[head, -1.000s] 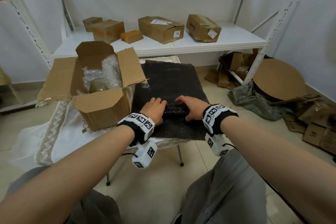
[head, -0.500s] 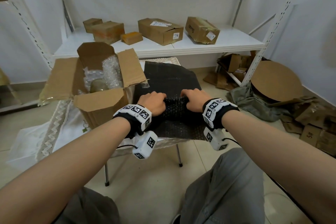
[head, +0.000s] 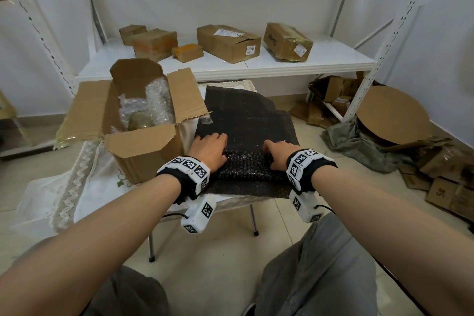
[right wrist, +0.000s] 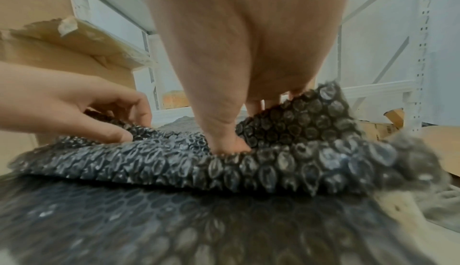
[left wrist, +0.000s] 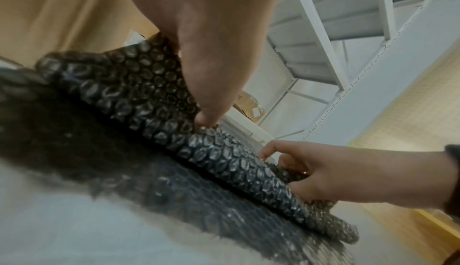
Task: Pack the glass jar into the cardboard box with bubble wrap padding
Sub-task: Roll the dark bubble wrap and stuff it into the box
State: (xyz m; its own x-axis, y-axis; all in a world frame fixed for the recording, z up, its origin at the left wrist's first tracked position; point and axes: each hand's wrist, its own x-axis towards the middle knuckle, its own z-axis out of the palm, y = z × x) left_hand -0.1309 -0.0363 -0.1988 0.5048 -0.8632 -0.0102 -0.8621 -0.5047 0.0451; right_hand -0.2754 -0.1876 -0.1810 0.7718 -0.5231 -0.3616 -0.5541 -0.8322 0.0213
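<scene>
While both hands, left hand [head: 209, 149] and right hand [head: 281, 154], have fingers curled around the black bubble wrap [head: 246, 120] roll on the worktop, roll evenly; the jar [head: 139, 120] sits in the box [head: 143, 146].

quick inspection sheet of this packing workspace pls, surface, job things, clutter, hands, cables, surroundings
surface: small table under a white cloth with lace trim.
job's things: open cardboard box on the table, flaps up; glass jar inside it beside clear bubble wrap; black bubble wrap sheet spread to the box's right, its near edge rolled up.
clutter: closed cartons on the white shelf; flattened cardboard, a round cardboard disc and grey-green cloth on the floor at right.
hands: left hand and right hand both grip the rolled edge, thumbs pressing the bubbles.
cables: thin black leads at the wrist cameras.
surroundings: white walls, metal racking, tiled floor.
</scene>
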